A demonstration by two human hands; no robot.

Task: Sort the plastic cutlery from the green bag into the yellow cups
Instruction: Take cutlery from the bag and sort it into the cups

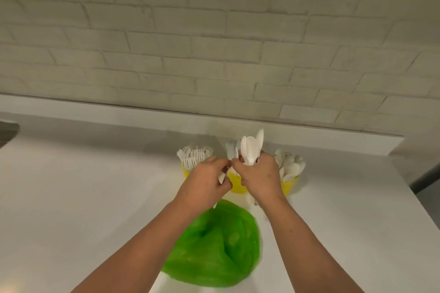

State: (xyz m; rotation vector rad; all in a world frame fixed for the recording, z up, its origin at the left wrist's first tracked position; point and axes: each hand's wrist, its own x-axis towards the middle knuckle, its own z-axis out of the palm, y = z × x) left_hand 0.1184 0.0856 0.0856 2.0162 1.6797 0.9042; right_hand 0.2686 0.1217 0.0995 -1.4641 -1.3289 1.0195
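A crumpled green bag (214,245) lies on the white counter near me. Behind it stand three yellow cups. The left cup (185,172) holds white forks, the middle cup (235,184) is mostly hidden by my hands, and the right cup (289,187) holds white spoons. My right hand (259,177) is closed around a bunch of white spoons (250,147) that stick up above the middle cup. My left hand (204,182) pinches a thin white piece of cutlery (222,177) beside it; its type is unclear.
The white counter (95,197) meets a pale brick wall (214,43) behind the cups. Its right edge drops off past the spoon cup. A dark shape (8,132) sits at the far left edge.
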